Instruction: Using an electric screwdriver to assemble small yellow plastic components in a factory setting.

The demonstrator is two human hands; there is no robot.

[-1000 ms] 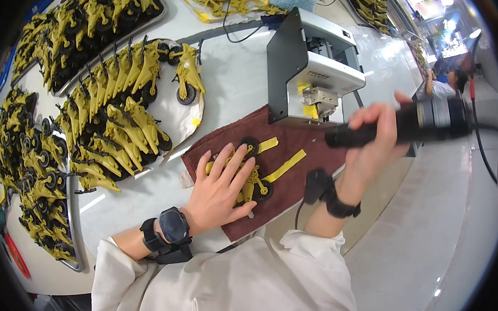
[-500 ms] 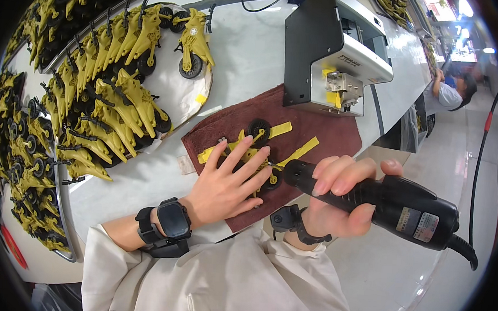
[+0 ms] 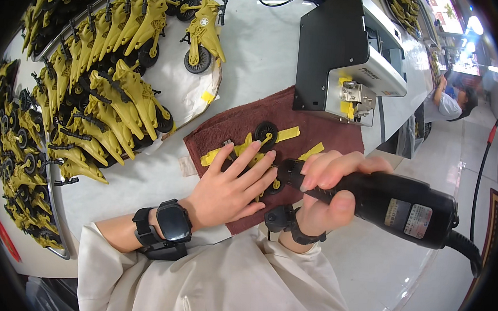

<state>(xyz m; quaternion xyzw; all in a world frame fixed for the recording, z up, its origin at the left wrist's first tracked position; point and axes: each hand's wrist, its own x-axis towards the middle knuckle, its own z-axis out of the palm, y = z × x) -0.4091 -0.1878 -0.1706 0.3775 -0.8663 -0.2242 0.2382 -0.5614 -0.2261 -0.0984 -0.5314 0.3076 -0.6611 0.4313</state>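
Observation:
My left hand [image 3: 233,183] lies with fingers spread across a yellow toy motorcycle [image 3: 266,135] with black wheels, which rests on a maroon towel [image 3: 332,129]. My palm and fingers hide much of the toy. Wrapped around a thick black corded power tool [image 3: 395,204], apparently an electric screwdriver, is my right hand [image 3: 337,185]. The tool lies nearly level, its nose pointing left at the toy's lower wheel, close beside my left fingertips. Its tip is hidden, so I cannot tell whether it touches. Yellow tape strips [image 3: 288,134] lie around the toy.
A black and white machine box [image 3: 327,61] stands behind the towel. On the left, a rounded tray [image 3: 199,94] holds rows of yellow toy motorcycles [image 3: 116,100], with more beyond. A cable [image 3: 481,167] hangs at right; another person [image 3: 449,101] sits farther off.
The power tool has moved left and its nose has come closer to the toy. My left hand stays spread over the toy. The whole view has shifted slightly.

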